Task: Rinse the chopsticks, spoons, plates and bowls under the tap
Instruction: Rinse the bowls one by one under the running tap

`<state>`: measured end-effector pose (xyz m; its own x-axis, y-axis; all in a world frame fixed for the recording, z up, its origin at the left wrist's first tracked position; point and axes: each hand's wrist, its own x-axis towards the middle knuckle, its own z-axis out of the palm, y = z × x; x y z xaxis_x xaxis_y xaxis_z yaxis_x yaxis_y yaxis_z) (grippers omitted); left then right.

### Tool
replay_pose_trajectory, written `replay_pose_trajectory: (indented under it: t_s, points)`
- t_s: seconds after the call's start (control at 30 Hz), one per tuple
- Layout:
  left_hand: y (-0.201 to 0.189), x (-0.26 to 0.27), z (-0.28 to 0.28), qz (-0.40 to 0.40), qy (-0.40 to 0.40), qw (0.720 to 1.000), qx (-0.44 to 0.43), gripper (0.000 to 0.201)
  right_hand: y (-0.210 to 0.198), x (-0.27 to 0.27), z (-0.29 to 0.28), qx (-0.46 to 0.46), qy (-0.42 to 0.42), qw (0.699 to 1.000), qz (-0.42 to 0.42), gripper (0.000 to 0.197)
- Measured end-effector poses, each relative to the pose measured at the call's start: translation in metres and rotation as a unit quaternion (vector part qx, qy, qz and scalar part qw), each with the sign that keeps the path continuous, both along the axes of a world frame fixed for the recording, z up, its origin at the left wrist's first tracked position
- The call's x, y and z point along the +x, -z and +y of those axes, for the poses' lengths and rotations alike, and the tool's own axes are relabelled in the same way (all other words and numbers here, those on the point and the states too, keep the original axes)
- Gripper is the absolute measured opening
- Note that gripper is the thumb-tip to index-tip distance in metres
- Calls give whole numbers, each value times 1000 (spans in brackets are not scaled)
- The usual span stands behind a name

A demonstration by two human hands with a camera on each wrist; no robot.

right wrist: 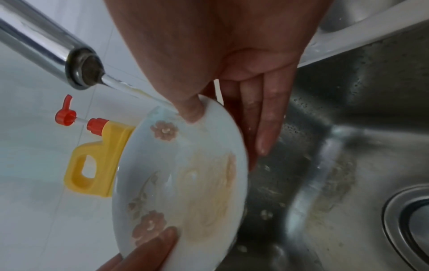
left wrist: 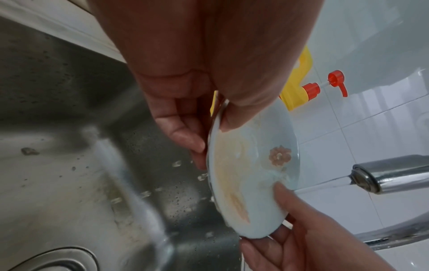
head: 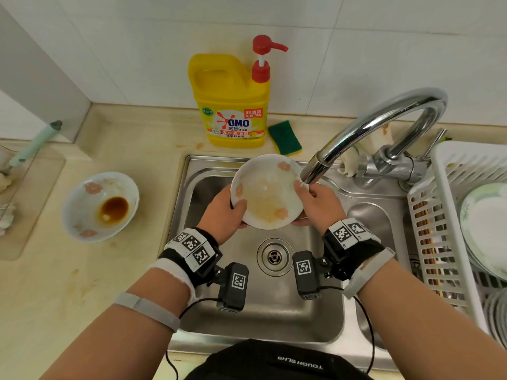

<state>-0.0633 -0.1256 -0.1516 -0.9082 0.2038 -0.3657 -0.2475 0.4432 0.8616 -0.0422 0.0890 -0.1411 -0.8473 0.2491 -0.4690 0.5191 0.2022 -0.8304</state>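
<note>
the step in hand looks like rinsing one flowered plate point(head: 267, 192) under the tap point(head: 312, 171), over the sink point(head: 323, 311). the plate is held between both hands, tilted with its face toward the person. a thin stream runs from the spout onto the rim right beside the right thumb, and a yellowish film clings to the middle of the plate.

the left hand point(head: 223, 215) clamps the near-left rim: thumb curled onto the face, fingers point(left wrist: 185, 135) behind the back. the right hand point(head: 319, 204) grips the opposite rim the same way, thumb on the face just under the spout, fingers point(right wrist: 264, 128) stretched down the underside. both grips are closed on the plate, neither spread wide.

as a judgement, the next move calls for turning the plate between the two grips so the water crosses the film, perhaps freeing one thumb to rub it, while keeping a firm hold since the wet glaze may slip.

beyond the left grip, on the counter, a second bowl point(head: 100, 207) with brown sauce waits unrinsed. past the right grip stands a white rack point(head: 439, 215) holding plates.
</note>
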Motion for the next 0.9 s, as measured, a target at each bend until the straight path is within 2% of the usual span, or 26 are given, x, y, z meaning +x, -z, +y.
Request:
replay_pose_trajectory:
  t_s: [0.2, 0.27, 0.43, 0.5, 0.57, 0.67, 0.73, 0.8, 0.83, 0.9]
  points:
    - [4, 1, -1, 11, 7, 1000, -25, 33, -4, -5, 1, 73, -32, 997, -12, 41]
    - [6, 0, -2, 15, 7, 999, -32, 35, -1, -5, 1, 80, -53, 995, -8, 38]
    - [5, -3, -3, 42, 0, 997, -63, 42, 7, -3, 0, 20, -69, 997, -19, 16]
    - [4, -5, -2, 48, -9, 997, -65, 46, 7, -1, -2, -8, -65, 998, -11, 18]
    - [5, -6, -1, 34, -20, 998, -54, 41, 8, 1, -4, -46, -53, 998, -5, 23]
    - [7, 1, 7, -64, -58, 996, 30, 30, 10, 2, -11, -124, -17, 992, -11, 34]
    - [8, 8, 14, -149, -100, 975, 133, 31, 12, 2, -16, -183, 2, 983, -21, 41]
    - [8, 14, 19, -187, -128, 953, 203, 27, 13, 3, -19, -225, 12, 974, -34, 43]
    - [7, 15, 20, -190, -134, 947, 220, 26, 13, 3, -18, -216, 10, 976, -38, 41]
    - [6, 16, 19, -181, -136, 949, 222, 27, 16, 3, -14, -143, -7, 989, -45, 30]
